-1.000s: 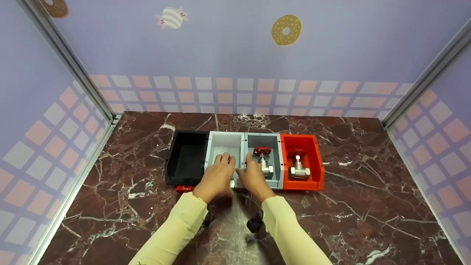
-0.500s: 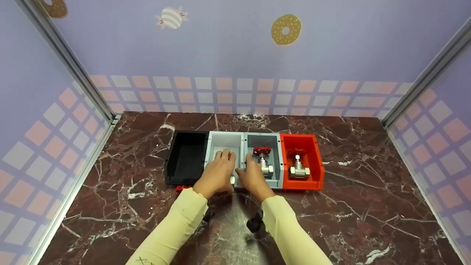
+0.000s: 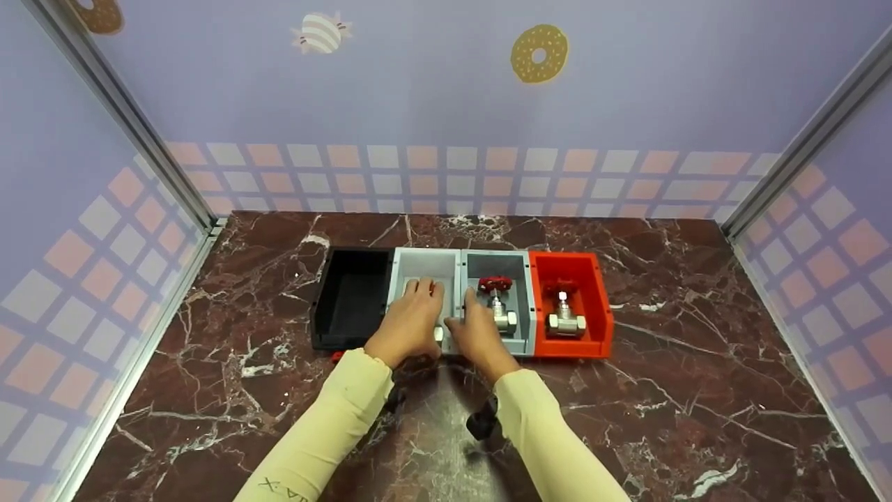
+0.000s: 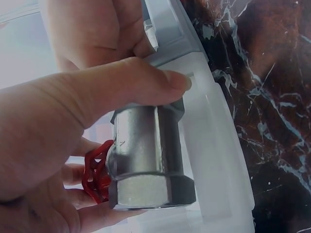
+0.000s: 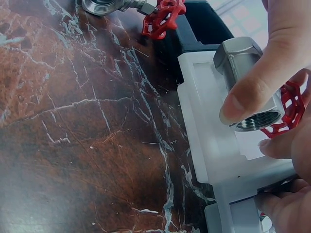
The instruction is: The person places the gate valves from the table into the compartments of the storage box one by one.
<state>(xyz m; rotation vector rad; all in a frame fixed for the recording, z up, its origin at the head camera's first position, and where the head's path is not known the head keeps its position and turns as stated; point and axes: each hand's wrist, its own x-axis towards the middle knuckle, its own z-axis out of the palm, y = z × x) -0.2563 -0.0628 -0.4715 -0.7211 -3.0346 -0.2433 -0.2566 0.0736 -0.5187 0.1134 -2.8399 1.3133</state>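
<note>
In the head view my left hand (image 3: 408,322) is over the white bin (image 3: 426,263), holding a steel valve with a red handwheel. The left wrist view shows the thumb across the valve body (image 4: 148,141) and other fingers by the handwheel (image 4: 98,174). Beside it, my right hand (image 3: 481,335) straddles the wall shared by the white and grey bins. Its thumb is on the white side and its fingers (image 5: 284,211) are on the grey side, pinching that wall. Another valve (image 3: 503,321) lies in the grey bin, and one (image 3: 568,325) in the red bin.
A black bin (image 3: 355,296) ends the row at left, the red bin (image 3: 605,307) at right. One more valve (image 5: 104,5) with a red handwheel (image 5: 164,18) lies on the marble table before the black bin. Patterned walls stand behind and at both sides.
My left hand has shifted very slightly forward with the valve. Its sleeve now covers more of the handwheel in front of the black bin. The right hand has stayed in place.
</note>
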